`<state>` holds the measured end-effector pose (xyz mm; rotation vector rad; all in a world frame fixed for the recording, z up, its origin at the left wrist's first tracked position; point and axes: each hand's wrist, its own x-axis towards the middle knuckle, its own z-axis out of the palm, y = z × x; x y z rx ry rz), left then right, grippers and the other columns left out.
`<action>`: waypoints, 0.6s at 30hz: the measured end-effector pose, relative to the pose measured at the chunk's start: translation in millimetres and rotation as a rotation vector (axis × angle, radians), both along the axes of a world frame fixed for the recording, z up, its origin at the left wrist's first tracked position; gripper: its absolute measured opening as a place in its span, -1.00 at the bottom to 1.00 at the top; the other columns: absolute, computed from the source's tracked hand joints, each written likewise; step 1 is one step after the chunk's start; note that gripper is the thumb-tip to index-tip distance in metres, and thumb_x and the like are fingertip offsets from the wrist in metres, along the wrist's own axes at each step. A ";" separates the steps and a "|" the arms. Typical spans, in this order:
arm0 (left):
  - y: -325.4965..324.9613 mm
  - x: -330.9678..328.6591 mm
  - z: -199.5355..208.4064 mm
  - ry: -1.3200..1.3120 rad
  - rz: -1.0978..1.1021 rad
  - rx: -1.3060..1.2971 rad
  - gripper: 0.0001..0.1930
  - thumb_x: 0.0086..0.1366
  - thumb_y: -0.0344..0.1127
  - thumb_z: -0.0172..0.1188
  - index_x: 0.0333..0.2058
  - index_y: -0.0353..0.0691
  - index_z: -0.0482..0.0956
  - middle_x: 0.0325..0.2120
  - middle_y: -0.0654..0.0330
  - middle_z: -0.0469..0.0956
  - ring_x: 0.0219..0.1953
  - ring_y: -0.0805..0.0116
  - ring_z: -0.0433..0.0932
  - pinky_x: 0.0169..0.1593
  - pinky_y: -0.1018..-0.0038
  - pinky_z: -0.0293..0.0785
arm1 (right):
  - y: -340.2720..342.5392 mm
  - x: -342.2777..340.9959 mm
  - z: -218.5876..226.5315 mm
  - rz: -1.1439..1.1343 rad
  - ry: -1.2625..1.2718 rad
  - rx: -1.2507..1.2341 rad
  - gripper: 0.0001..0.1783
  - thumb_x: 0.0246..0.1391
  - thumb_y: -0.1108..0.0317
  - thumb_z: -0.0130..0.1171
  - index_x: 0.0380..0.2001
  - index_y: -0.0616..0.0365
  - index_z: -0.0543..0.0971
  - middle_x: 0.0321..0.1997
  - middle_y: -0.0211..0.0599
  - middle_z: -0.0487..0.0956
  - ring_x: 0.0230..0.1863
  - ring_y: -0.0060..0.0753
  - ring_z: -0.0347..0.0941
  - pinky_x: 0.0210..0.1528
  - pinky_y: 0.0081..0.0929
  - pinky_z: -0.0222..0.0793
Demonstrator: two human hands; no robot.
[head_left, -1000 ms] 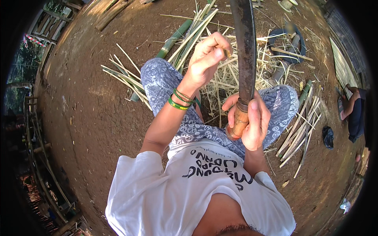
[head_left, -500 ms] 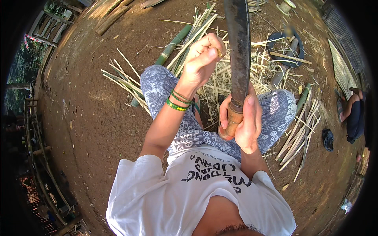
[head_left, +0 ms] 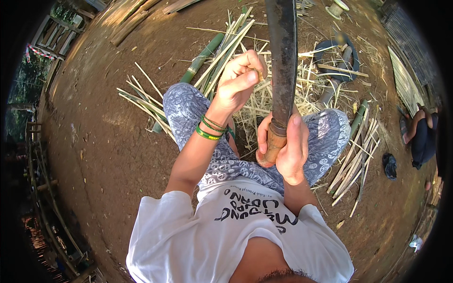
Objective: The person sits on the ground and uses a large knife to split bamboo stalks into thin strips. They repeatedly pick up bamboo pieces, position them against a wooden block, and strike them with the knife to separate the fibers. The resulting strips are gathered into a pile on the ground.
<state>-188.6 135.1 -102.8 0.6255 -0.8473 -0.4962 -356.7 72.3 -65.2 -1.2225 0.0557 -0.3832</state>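
A long dark machete point(head_left: 283, 61) stands with its blade pointing away from me. My right hand point(head_left: 293, 155) is closed around its wooden handle point(head_left: 275, 144), fingers on one side and thumb on the other. To the left of the blade, my left hand point(head_left: 236, 85) is raised and pinches a small yellowish-brown piece point(head_left: 259, 75) between thumb and fingers. Most of that piece is hidden, so its kind is unclear. It is apart from the blade. Green and dark bands circle my left wrist.
Pale split bamboo strips point(head_left: 356, 162) lie right of my knees, with more strips point(head_left: 146, 106) to the left. Green bamboo pole point(head_left: 200, 60) and fibrous shavings point(head_left: 259, 101) lie ahead. A black ring point(head_left: 321, 59) is beyond. Another person point(head_left: 422, 137) sits far right near a black bag point(head_left: 389, 166).
The whole view has shifted slightly. Both hands keep their grips, and the machete stays in nearly the same pose.
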 end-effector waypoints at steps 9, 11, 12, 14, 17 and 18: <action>1.7 -2.8 -2.4 0.002 -0.025 0.040 -0.67 0.20 -0.13 0.29 -0.35 -0.27 0.43 -0.43 0.21 0.46 -0.34 0.44 0.41 -0.22 0.52 0.27 | 1.0 5.1 -0.7 0.003 -0.012 -0.079 -0.33 0.42 -0.10 -0.44 -0.06 0.40 0.35 -0.64 -0.20 0.45 -0.72 -0.56 0.28 -0.65 -0.61 0.22; 2.9 -2.4 -3.4 0.002 -0.022 0.047 -0.68 0.19 -0.13 0.30 -0.35 -0.26 0.43 -0.42 0.20 0.47 -0.33 0.44 0.42 -0.22 0.51 0.29 | 2.3 5.3 1.7 -0.005 -0.004 -0.085 -0.34 0.43 -0.09 -0.44 -0.08 0.39 0.36 -0.64 -0.20 0.45 -0.72 -0.56 0.29 -0.65 -0.61 0.22; 3.6 -2.2 -4.3 0.002 -0.024 0.052 -0.68 0.18 -0.14 0.30 -0.35 -0.26 0.42 -0.42 0.20 0.47 -0.34 0.44 0.42 -0.22 0.51 0.30 | 2.5 5.6 2.6 -0.011 0.002 -0.092 -0.35 0.43 -0.09 -0.43 -0.09 0.39 0.36 -0.64 -0.20 0.45 -0.72 -0.56 0.29 -0.65 -0.61 0.22; 4.6 -2.4 -4.4 0.006 -0.024 0.095 -0.62 0.13 -0.08 0.32 -0.30 -0.27 0.45 -0.40 0.22 0.45 -0.33 0.45 0.39 -0.22 0.52 0.27 | 2.1 6.4 0.7 -0.018 -0.009 -0.099 -0.35 0.43 -0.09 -0.43 -0.09 0.38 0.36 -0.64 -0.20 0.45 -0.72 -0.56 0.30 -0.65 -0.61 0.22; 7.7 -4.0 -3.7 0.007 -0.016 0.181 -0.48 0.05 0.06 0.35 -0.23 -0.30 0.51 -0.39 0.27 0.38 -0.33 0.46 0.30 -0.25 0.52 0.17 | 1.2 5.9 2.0 0.011 0.005 -0.082 -0.25 0.40 -0.16 -0.37 0.20 0.40 0.23 -0.66 -0.29 0.43 -0.68 -0.61 0.29 -0.61 -0.65 0.19; 8.3 -4.5 -2.6 0.000 -0.018 0.190 -0.49 0.05 0.07 0.35 -0.26 -0.29 0.50 -0.41 0.28 0.36 -0.34 0.46 0.27 -0.27 0.52 0.14 | 1.2 5.5 2.7 0.028 0.015 -0.072 -0.16 0.39 -0.20 -0.34 0.34 0.41 0.16 -0.67 -0.34 0.42 -0.66 -0.64 0.29 -0.58 -0.67 0.18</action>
